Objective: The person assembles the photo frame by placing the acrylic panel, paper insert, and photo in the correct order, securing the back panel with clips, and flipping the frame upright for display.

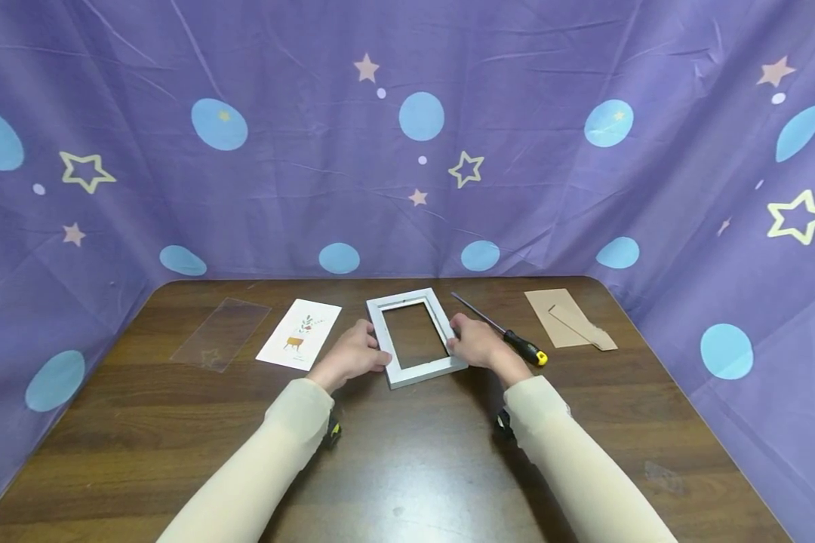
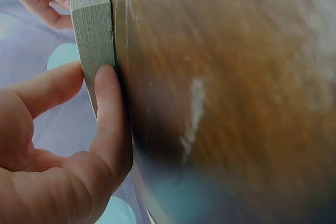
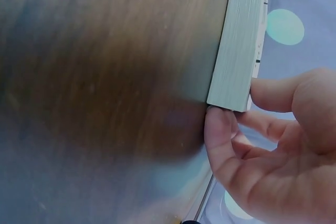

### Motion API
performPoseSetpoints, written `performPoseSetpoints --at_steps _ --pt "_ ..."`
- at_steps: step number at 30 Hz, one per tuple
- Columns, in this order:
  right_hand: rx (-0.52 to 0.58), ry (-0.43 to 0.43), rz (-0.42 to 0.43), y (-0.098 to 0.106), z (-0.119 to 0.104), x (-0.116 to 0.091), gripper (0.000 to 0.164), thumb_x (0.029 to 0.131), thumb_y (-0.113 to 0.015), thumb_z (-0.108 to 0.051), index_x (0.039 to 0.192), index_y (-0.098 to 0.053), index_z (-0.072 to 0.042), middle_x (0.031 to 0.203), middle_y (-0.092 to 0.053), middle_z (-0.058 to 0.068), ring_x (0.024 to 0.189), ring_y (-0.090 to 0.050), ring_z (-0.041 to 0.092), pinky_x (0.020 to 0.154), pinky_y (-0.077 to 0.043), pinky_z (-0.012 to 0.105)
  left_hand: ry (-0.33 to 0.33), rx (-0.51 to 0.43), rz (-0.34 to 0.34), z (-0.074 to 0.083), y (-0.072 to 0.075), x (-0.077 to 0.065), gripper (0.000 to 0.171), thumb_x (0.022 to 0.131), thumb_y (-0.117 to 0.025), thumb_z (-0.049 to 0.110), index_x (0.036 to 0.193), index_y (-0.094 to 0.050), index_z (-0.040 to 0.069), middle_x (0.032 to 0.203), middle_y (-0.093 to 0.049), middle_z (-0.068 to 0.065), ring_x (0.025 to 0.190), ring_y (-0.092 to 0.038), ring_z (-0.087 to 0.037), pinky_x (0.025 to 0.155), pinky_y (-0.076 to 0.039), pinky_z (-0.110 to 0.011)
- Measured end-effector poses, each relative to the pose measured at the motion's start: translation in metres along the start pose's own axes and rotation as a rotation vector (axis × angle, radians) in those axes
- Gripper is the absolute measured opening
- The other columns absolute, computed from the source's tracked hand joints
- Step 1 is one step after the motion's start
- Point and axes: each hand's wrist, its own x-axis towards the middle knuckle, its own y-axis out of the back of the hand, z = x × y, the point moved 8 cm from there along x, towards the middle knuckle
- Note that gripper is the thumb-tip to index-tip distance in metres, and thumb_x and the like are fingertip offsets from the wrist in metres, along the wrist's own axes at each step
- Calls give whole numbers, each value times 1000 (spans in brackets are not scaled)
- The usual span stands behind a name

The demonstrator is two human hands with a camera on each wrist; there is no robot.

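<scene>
At the far left of the wooden table (image 1: 407, 452), left of the frame's middle, lies a clear sheet (image 1: 220, 332), and just right of it a white card (image 1: 281, 354) printed with a potted plant. Next I see the person's left hand (image 1: 353, 351), thumb and bent fingers pinching the left side of a white picture frame (image 1: 417, 373), which sits at the centre of the view, slightly tilted. The right hand (image 1: 478, 343) pinches its right side, thumb and fingers bent likewise. Just beyond, right of centre, a black-and-yellow screwdriver (image 1: 523, 346) slants beside that hand; a tan board (image 1: 550, 309) lies farther right.
</scene>
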Motion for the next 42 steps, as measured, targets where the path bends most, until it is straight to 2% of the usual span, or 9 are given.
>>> performPoseSetpoints --at_steps 11,15,19,25,26,29,36,42 --pt "-3 -35 21 -2 -3 -9 25 98 -67 -11 119 -61 2 105 -71 19 95 -65 33 86 -56 49 -8 36 -27 -3 2 -2 68 94 -74 1 150 -39 -9 135 -58 -31 94 -78 -32 88 -65 -39" --pt "-22 -9 43 -12 10 0 25 96 -67 -15 116 -60 0 99 -71 16 89 -66 32 77 -56 50 -8 36 -32 -4 4 -1 66 94 -74 0 151 -40 -8 135 -57 -30 95 -77 -31 86 -65 -38" --pt "-40 -3 44 -18 16 2 25 97 -66 -17 116 -59 -2 100 -71 17 90 -67 34 77 -57 47 -12 43 -39 -3 5 -1 65 95 -73 -1 150 -41 -8 134 -58 -30 96 -77 -31 84 -66 -36" --pt "-6 -47 21 -9 0 -14 22 99 -65 -13 116 -58 0 96 -68 18 88 -65 31 77 -57 47 -16 30 -59 -3 4 -1 63 94 -73 -3 149 -42 -8 135 -58 -31 95 -78 -31 84 -66 -37" --pt "-2 -78 4 -7 -5 -18 22 99 -66 -11 116 -59 1 96 -68 18 89 -65 31 79 -58 48 -16 35 -63 -3 4 -1 63 94 -73 -2 149 -43 -7 135 -59 -31 95 -78 -31 85 -66 -37" --pt "-17 -93 -3 -6 -9 -24 23 101 -65 -12 119 -59 1 97 -68 17 89 -65 29 79 -57 46 -14 61 -73 -4 5 -1 64 95 -73 -1 151 -42 -7 135 -59 -30 95 -78 -29 86 -65 -38" --pt "-13 -109 -17 -7 -11 -31 25 102 -66 -14 120 -58 1 98 -68 18 88 -66 28 79 -58 45 -21 76 -77 -4 6 -2 66 93 -75 -3 151 -43 -8 134 -60 -29 93 -77 -27 84 -65 -35" --pt "21 -132 -60 -10 -9 -36 25 103 -65 -14 120 -55 1 92 -65 13 81 -64 23 71 -56 39 -25 109 -85 -3 5 -4 66 92 -76 -3 150 -45 -7 132 -62 -27 93 -77 -24 86 -65 -36"
